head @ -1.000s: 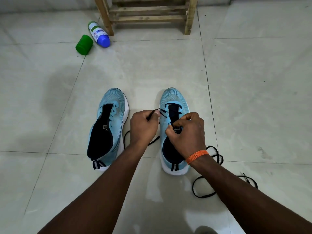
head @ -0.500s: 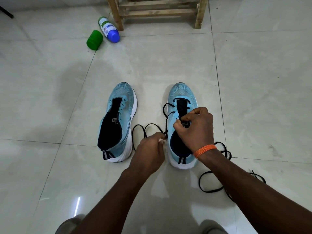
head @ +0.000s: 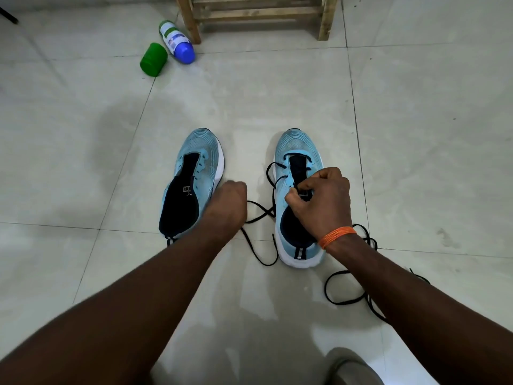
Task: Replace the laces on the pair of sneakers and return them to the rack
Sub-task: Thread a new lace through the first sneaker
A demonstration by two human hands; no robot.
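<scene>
The floor is pale glossy tile with thin grout lines, and the foot of one wooden rack stands at its far edge. Near the rack's left leg lie one bottle with a blue end and one green cap, close together.

Two light-blue sneakers sit side by side, toes away from the person. The left sneaker has bare eyelets. The right sneaker has a black lace threaded near its toe, the slack looping on the tile on both sides.

The left grip, slightly blurred, is closed in a fist between the shoes, with lace strands running into it. The right grip, with one orange band at the wrist, is curled tight, thumb and forefinger pinching at the right sneaker's tongue.
</scene>
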